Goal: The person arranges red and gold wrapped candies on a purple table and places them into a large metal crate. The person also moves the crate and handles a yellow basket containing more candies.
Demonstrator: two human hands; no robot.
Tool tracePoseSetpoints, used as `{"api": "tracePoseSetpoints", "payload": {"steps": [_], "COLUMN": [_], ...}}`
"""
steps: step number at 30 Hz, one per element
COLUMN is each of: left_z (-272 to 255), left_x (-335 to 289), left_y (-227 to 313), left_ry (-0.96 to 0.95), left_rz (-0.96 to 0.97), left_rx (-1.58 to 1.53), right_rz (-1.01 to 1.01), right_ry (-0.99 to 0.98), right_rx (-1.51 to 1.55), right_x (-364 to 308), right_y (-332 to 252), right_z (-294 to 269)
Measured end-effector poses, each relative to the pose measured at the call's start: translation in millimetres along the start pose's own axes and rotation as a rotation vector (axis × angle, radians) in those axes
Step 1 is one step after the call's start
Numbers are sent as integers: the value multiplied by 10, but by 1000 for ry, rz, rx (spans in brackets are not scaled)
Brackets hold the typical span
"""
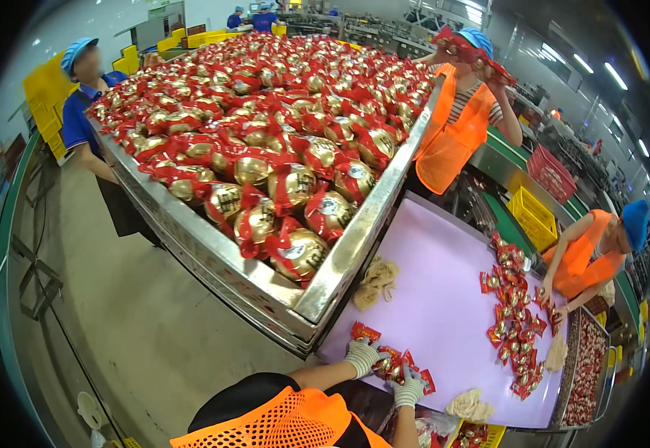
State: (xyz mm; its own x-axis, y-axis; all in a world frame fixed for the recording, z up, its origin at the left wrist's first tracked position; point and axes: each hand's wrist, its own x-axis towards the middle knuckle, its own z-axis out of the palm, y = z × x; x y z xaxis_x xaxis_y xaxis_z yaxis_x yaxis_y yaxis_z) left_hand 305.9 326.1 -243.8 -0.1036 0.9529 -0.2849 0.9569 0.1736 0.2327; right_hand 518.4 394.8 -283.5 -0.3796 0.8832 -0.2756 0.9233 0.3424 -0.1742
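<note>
Both my hands wear pale knitted gloves and are at the near edge of the lilac tabletop point(433, 280). Between them sits a small cluster of red-and-gold wrapped packets point(390, 361), each with a round gold middle and red twisted ends. My left hand point(363, 357) curls round the left side of the cluster, next to one more packet point(364, 331). From the near side, my right hand point(408, 389) grips the cluster's right part. Some fingertips are hidden among the wrappers.
A deep metal-edged bin point(306, 310) heaped with packets rises at left. Across the table, an orange-vested worker point(586, 250) handles a packet pile point(515, 321). Another point(452, 127) lifts packets behind. Crumpled cloths point(376, 284) lie tableside; a yellow crate point(493, 436) stands near me.
</note>
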Motion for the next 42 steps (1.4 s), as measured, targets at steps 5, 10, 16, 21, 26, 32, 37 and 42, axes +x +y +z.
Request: {"api": "tracePoseSetpoints", "payload": {"steps": [5,10,16,21,26,32,37,42], "left_z": [-29,3,88,197,100,155,204,98], "left_x": [-13,-89,-44,12,-37,26,152,-15], "left_y": [23,73,76,74,89,81,94,180], "left_ry": [-9,5,26,40,14,8,-5,5], "left_rz": [31,-4,-40,-38,-20,-50,-65,-112], "left_rx": [14,-22,-25,-46,-3,-41,-45,-118], "right_rz": [-22,19,48,-8,-11,-56,-39,-126], "right_ry": [42,32,-22,59,69,41,-57,-63], "right_rx": [-9,-50,-102,-67,-32,-44,-92,-90], "right_x": [-20,-55,30,130,143,159,201,84], "right_y": [16,-143,-96,42,58,95,-40,-75], "right_z": [56,-94,-54,137,164,161,-121,-347]}}
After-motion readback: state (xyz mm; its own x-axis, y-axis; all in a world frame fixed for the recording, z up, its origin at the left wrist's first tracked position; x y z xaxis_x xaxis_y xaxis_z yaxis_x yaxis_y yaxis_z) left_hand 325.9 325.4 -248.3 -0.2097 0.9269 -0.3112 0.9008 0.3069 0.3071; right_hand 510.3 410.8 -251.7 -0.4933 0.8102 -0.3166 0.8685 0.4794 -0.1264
